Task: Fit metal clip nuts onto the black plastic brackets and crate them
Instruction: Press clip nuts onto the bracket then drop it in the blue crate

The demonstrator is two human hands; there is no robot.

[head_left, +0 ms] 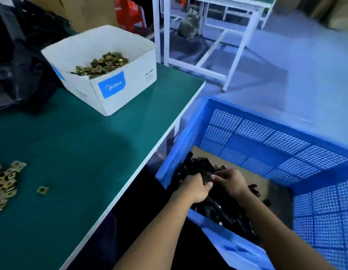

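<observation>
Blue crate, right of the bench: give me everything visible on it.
The blue plastic crate sits upright on the floor against the green bench's right edge, lower than the benchtop. Its walls are perforated mesh panels framed by solid ribs and a solid rim. A brownish liner shows at the bottom. A pile of black plastic brackets fills its near corner. Both hands reach inside: left hand and right hand grip one bracket above the pile.

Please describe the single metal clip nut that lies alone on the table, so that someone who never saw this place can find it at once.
Start at the green table top, at its left edge, where a loose heap of brass-coloured square clip nuts lies. Just right of that heap sits one small square brass-coloured clip nut with a centre hole. It alone lies apart, touching no other nut.
</observation>
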